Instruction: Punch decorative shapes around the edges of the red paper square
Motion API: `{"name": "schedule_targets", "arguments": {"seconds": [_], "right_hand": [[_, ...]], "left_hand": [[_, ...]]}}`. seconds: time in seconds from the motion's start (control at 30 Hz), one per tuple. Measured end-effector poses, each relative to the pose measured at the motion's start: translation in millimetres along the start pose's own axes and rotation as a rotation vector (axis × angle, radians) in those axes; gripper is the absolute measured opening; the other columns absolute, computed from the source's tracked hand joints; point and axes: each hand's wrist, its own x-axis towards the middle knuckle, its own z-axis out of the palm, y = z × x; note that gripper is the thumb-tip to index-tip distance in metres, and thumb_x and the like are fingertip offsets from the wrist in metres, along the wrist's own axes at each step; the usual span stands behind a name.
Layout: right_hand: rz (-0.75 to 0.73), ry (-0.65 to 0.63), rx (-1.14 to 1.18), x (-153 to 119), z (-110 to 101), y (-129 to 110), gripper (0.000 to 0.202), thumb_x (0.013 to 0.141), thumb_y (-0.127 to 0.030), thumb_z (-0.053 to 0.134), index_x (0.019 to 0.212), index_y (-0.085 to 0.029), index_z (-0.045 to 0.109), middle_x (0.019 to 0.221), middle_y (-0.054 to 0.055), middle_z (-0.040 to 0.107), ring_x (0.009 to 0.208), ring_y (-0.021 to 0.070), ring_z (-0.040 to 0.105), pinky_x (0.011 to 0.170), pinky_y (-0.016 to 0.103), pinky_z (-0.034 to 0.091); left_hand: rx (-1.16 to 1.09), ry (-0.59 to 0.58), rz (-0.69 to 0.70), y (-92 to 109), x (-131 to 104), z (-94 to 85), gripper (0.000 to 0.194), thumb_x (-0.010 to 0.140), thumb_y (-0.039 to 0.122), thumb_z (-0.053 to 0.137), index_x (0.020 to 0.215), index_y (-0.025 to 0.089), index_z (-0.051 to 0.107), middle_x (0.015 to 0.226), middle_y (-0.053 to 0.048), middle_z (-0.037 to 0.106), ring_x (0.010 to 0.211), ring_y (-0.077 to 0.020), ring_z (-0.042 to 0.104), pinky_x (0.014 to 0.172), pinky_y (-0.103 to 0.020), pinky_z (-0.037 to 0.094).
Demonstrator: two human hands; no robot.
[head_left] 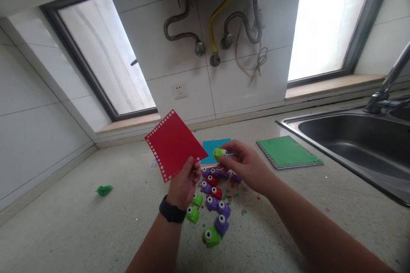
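Observation:
My left hand [185, 181] pinches a red sheet of paper [174, 147] by its lower right edge and holds it up above the counter. Small shapes are punched along the sheet's left edge and partly along its lower edge. To the right, my right hand [241, 160] grips a light green craft punch [219, 154] with a white button, a short way from the sheet's right corner. Below and between my hands stand several more craft punches: purple ones [221, 224], red ones [216, 193] and green ones [211, 237]. Punched paper bits lie scattered around them.
Blue paper [215, 147] lies behind my hands. A stack of punched sheets with a green one [288, 151] on top lies at right, near the steel sink [320, 126]. A crumpled green piece [103, 190] rests at left. A wall socket [179, 90] and pipes are behind.

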Motion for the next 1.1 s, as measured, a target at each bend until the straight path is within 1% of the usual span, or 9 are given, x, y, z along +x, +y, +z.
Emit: {"name": "schedule_targets", "arguments": {"seconds": [0.07, 0.13, 0.23, 0.33, 0.43, 0.6, 0.77, 0.93, 1.1], "right_hand": [[-0.044, 0.011, 0.206, -2.8, 5.0, -4.6, 0.035, 0.081, -0.039, 0.078, 0.107, -0.023, 0.06, 0.088, 0.002, 0.072, 0.072, 0.0163, 0.07, 0.064, 0.031, 0.056], [-0.073, 0.008, 0.331, -6.4, 10.1, -7.5, 0.036, 0.078, -0.035, 0.082, 0.104, -0.024, 0.06, 0.09, 0.001, 0.071, 0.073, 0.0144, 0.069, 0.066, 0.03, 0.057], [-0.113, -0.014, 0.431, -11.2, 15.7, -9.1, 0.033, 0.08, -0.033, 0.082, 0.104, -0.025, 0.06, 0.093, 0.001, 0.07, 0.077, 0.0138, 0.07, 0.069, 0.028, 0.057], [-0.149, -0.025, 0.452, -14.5, 19.2, -9.7, 0.034, 0.081, -0.029, 0.081, 0.104, -0.027, 0.056, 0.089, -0.001, 0.068, 0.076, 0.0135, 0.069, 0.068, 0.028, 0.057], [-0.236, 0.018, 0.357, -16.8, 21.6, -11.6, 0.04, 0.077, -0.024, 0.083, 0.104, -0.027, 0.054, 0.087, -0.001, 0.063, 0.077, 0.0144, 0.066, 0.069, 0.028, 0.056], [-0.408, 0.043, 0.154, -20.3, 23.7, -12.6, 0.036, 0.077, -0.018, 0.082, 0.102, -0.025, 0.057, 0.092, 0.001, 0.061, 0.083, 0.0157, 0.064, 0.074, 0.03, 0.056], [-0.431, 0.059, 0.065, -21.6, 23.6, -8.3, 0.035, 0.077, -0.016, 0.08, 0.101, -0.024, 0.055, 0.092, 0.001, 0.06, 0.081, 0.0151, 0.06, 0.071, 0.029, 0.053], [-0.464, 0.08, -0.023, -19.1, 23.5, -6.4, 0.034, 0.076, -0.021, 0.082, 0.097, -0.022, 0.055, 0.09, 0.001, 0.056, 0.078, 0.0153, 0.056, 0.067, 0.029, 0.05], [-0.443, 0.07, -0.057, -17.2, 23.6, -4.5, 0.034, 0.077, -0.022, 0.082, 0.098, -0.021, 0.055, 0.09, 0.001, 0.056, 0.077, 0.0144, 0.055, 0.067, 0.029, 0.049]], "left_hand": [[-0.033, -0.043, -0.023, 1.5, -2.6, 2.1, 0.038, 0.067, 0.045, 0.089, 0.073, 0.016, 0.065, 0.064, 0.004, 0.056, 0.054, -0.0051, 0.048, 0.046, -0.016, 0.035], [-0.046, -0.084, -0.049, 2.4, -4.5, 3.7, 0.04, 0.068, 0.045, 0.088, 0.068, 0.016, 0.062, 0.062, 0.004, 0.053, 0.052, -0.005, 0.045, 0.046, -0.016, 0.034], [-0.033, -0.121, -0.074, 2.7, -6.6, 5.4, 0.043, 0.069, 0.048, 0.088, 0.063, 0.016, 0.059, 0.06, 0.004, 0.05, 0.051, -0.005, 0.042, 0.046, -0.016, 0.033], [-0.03, -0.14, -0.08, 2.8, -8.3, 6.6, 0.044, 0.069, 0.049, 0.088, 0.061, 0.016, 0.059, 0.059, 0.005, 0.049, 0.051, -0.0051, 0.04, 0.046, -0.016, 0.034], [-0.025, -0.137, -0.085, 2.9, -9.5, 7.1, 0.043, 0.068, 0.048, 0.089, 0.061, 0.016, 0.061, 0.058, 0.005, 0.049, 0.05, -0.0052, 0.04, 0.047, -0.016, 0.036], [-0.036, -0.089, -0.076, 1.6, -9.6, 5.6, 0.042, 0.064, 0.048, 0.091, 0.062, 0.016, 0.064, 0.059, 0.005, 0.052, 0.051, -0.005, 0.044, 0.048, -0.015, 0.039], [-0.05, -0.105, -0.069, 0.9, -9.8, 5.3, 0.04, 0.066, 0.047, 0.091, 0.062, 0.016, 0.065, 0.059, 0.004, 0.054, 0.051, -0.0058, 0.046, 0.049, -0.017, 0.043], [-0.057, -0.092, -0.068, 1.6, -11.4, 7.0, 0.04, 0.064, 0.045, 0.091, 0.063, 0.016, 0.065, 0.06, 0.004, 0.055, 0.05, -0.0055, 0.047, 0.05, -0.017, 0.043], [-0.049, -0.066, -0.069, 0.7, -11.6, 7.4, 0.041, 0.061, 0.045, 0.093, 0.063, 0.016, 0.065, 0.059, 0.005, 0.056, 0.05, -0.0058, 0.047, 0.05, -0.017, 0.043]]}}
